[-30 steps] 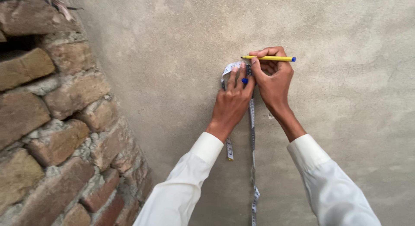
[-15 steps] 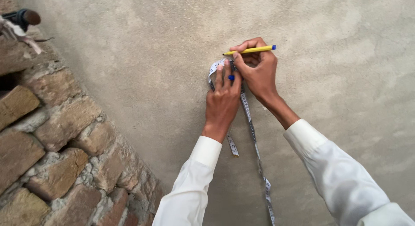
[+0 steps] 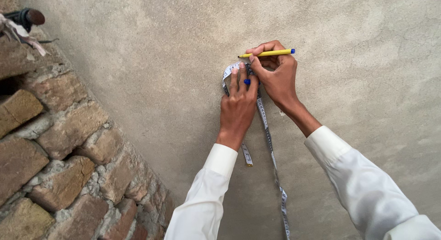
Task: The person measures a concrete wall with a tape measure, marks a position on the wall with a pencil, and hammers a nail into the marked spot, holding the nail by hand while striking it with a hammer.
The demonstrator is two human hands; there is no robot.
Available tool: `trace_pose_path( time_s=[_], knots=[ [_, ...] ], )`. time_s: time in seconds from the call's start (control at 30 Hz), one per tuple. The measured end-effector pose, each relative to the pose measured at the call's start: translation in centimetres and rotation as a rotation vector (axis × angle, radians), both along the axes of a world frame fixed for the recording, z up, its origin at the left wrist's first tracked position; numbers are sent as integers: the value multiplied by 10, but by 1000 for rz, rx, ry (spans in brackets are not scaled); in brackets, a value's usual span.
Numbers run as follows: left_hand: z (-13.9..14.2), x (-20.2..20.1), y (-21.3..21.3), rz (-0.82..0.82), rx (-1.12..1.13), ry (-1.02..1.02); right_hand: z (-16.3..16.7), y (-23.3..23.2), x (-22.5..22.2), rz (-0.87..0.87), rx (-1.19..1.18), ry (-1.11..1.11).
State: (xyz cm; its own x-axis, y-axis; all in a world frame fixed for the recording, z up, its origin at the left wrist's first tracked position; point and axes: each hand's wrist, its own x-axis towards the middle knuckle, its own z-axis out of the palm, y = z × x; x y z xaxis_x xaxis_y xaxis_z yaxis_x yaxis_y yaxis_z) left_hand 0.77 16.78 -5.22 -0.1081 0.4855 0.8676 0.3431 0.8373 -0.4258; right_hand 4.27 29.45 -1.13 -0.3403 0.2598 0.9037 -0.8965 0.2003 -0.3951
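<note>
A white measuring tape (image 3: 264, 125) lies against a grey plastered wall (image 3: 151, 61), folded over in a loop at the top. From that loop one long strand hangs straight down the wall and runs out of the bottom of the picture; a shorter end drops behind the left wrist and stops just below the cuff.

The left hand (image 3: 237, 107) is pressed flat on the tape, fingers straight and pointing up, pinning the loop to the plaster. A small blue cap (image 3: 247, 81) shows between its fingers, right beside the tape (most likely the cap of the pen, though only a little of it can be seen).

The right hand (image 3: 278, 77) sits just to the right of the left hand and touches it. It is closed around a yellow pen (image 3: 268, 53) with a blue end, held level, its tip pointing left and resting at the wall just above the tape's loop. The thumb of this hand also bears on the tape.

Both arms wear long white sleeves (image 3: 358, 185) reaching up from the bottom edge.

To the left, the plaster gives way to a rough brick wall (image 3: 59, 143) with worn mortar. At the top left corner a dark pipe end (image 3: 27, 17) sticks out above the bricks.
</note>
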Motion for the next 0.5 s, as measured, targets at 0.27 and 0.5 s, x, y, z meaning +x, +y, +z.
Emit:
trace_pose_path(
  time_s=[0.27, 0.5],
  knots=[
    [0, -1, 0, 17, -6, -1, -1, 0, -3, 63, -2, 43],
    [0, -1, 1, -24, 13, 34, -2, 1, -4, 59, -1, 23]
  ],
)
